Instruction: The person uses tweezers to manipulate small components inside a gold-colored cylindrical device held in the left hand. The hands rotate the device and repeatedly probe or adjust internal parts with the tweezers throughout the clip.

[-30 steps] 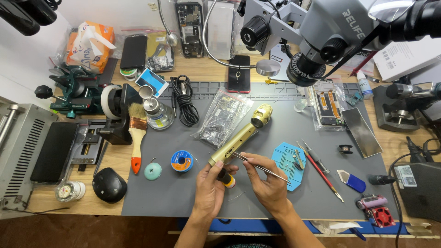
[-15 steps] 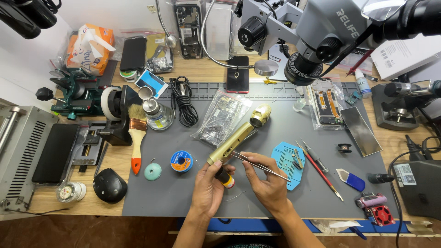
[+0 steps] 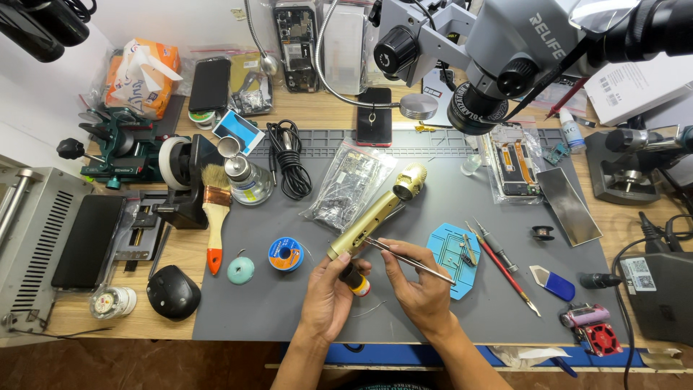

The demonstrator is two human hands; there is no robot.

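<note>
Two hands working a gold tool over the grey mat

The left hand is gripping the gold tool near its lower end, fingers closed; the right hand is pinching tweezers just beside it.

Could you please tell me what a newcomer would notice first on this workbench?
At the grey mat's front edge, the left hand grips a long gold-coloured metal handheld tool, while the right hand holds slim metal tweezers against it. A large grey microscope head hangs over the far side, and a wooden-handled brush with an orange tip lies to the left.
</note>
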